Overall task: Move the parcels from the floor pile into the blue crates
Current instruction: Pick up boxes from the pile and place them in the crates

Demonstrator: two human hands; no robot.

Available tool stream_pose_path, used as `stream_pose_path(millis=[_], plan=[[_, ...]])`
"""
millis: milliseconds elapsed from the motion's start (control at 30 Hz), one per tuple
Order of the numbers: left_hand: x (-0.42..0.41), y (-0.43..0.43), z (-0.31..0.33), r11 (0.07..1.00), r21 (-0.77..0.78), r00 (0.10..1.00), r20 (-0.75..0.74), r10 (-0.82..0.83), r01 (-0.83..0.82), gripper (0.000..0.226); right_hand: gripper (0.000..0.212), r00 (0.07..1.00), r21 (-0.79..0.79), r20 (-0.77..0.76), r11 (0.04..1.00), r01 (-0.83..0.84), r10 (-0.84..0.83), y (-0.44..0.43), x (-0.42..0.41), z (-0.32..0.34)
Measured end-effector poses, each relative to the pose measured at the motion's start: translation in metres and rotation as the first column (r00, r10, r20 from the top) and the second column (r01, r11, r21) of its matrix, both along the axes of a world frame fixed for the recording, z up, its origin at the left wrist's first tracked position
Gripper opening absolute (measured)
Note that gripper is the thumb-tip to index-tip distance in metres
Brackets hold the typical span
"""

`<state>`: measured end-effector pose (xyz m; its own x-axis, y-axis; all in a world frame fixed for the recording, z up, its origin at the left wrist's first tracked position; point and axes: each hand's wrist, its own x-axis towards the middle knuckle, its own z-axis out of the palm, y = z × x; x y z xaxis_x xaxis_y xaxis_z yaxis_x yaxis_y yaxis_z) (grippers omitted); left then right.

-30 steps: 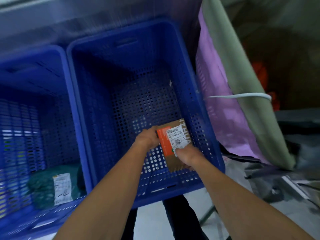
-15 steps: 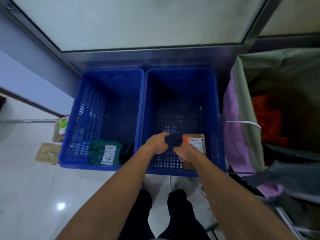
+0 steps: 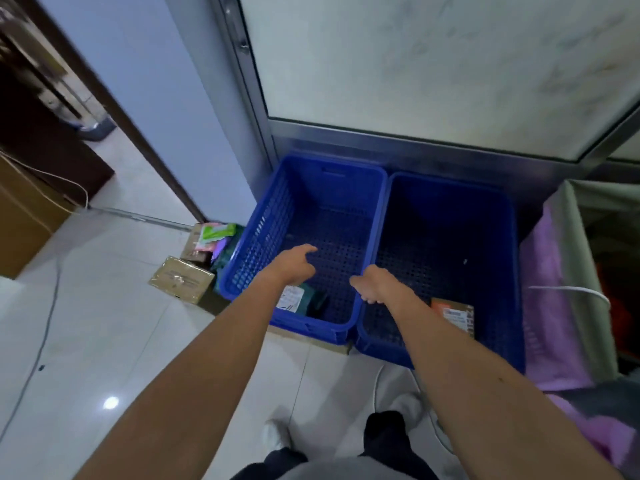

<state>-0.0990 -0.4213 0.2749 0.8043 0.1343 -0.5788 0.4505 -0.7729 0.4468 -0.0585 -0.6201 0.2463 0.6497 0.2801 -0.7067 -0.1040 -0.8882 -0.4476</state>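
Observation:
Two blue crates stand side by side against the wall, the left crate (image 3: 263, 230) and the right crate (image 3: 509, 258). A dark green parcel with a white label (image 3: 301, 299) lies in the left crate's near corner. A brown and orange labelled parcel (image 3: 453, 315) lies in the right crate's near corner. My left hand (image 3: 294, 263) hovers over the left crate, fingers spread, holding nothing. My right hand (image 3: 372, 284) hangs over the wall between the crates, fingers loosely curled down, holding nothing. The floor pile (image 3: 204, 252) of parcels lies left of the crates, with a tan box (image 3: 181, 278) in front.
A purple and green fabric bin (image 3: 557, 289) stands right of the crates. A metal-framed panel (image 3: 415, 64) rises behind them. A cable (image 3: 45, 323) runs over the white tiled floor on the left, near a large cardboard box (image 3: 24, 220). My feet are at the bottom.
Both hands let go of the brown and orange parcel, which now lies in the right crate. My hands have lifted and shifted left, and my view has pulled back and turned left.

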Motion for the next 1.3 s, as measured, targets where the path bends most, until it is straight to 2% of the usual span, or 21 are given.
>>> stream_pose_path(millis=[133, 333, 533, 700, 833, 1033, 1200, 1300], plan=[[-0.049, 0.083, 0.002, 0.991, -0.079, 0.993, 0.038, 0.111, -0.108, 0.062, 0.045, 0.991, -0.048, 0.079, 0.994, -0.102, 0.106, 0.072, -0.040, 0.010], [-0.108, 0.188, 0.012, 0.968, -0.054, 0.967, 0.060, 0.246, -0.243, 0.059, 0.042, 0.973, -0.048, 0.137, 0.982, -0.183, 0.188, 0.175, -0.084, 0.013], [-0.137, 0.238, 0.017, 0.959, -0.031, 0.956, 0.079, 0.282, -0.281, 0.056, 0.026, 0.948, -0.080, 0.150, 0.959, -0.271, 0.280, 0.244, -0.099, 0.012], [-0.145, 0.276, 0.006, 0.914, -0.084, 0.915, 0.051, 0.401, -0.397, 0.050, 0.035, 0.932, -0.092, 0.128, 0.940, -0.330, 0.339, 0.292, -0.089, 0.000], [-0.135, 0.309, -0.002, 0.884, -0.070, 0.886, 0.004, 0.463, -0.462, 0.050, 0.029, 0.914, -0.089, 0.110, 0.919, -0.383, 0.392, 0.336, -0.069, -0.014], [-0.107, 0.348, -0.022, 0.899, -0.001, 0.898, -0.045, 0.438, -0.439, 0.049, 0.042, 0.896, -0.092, 0.113, 0.903, -0.420, 0.429, 0.390, -0.036, -0.044], [-0.096, 0.376, -0.039, 0.913, -0.015, 0.910, -0.082, 0.406, -0.408, 0.041, 0.052, 0.901, -0.117, 0.075, 0.901, -0.418, 0.428, 0.420, -0.022, -0.066], [-0.091, 0.405, -0.055, 0.913, -0.026, 0.907, -0.126, 0.401, -0.408, 0.044, 0.051, 0.907, -0.121, 0.029, 0.902, -0.414, 0.420, 0.443, -0.019, -0.079]])
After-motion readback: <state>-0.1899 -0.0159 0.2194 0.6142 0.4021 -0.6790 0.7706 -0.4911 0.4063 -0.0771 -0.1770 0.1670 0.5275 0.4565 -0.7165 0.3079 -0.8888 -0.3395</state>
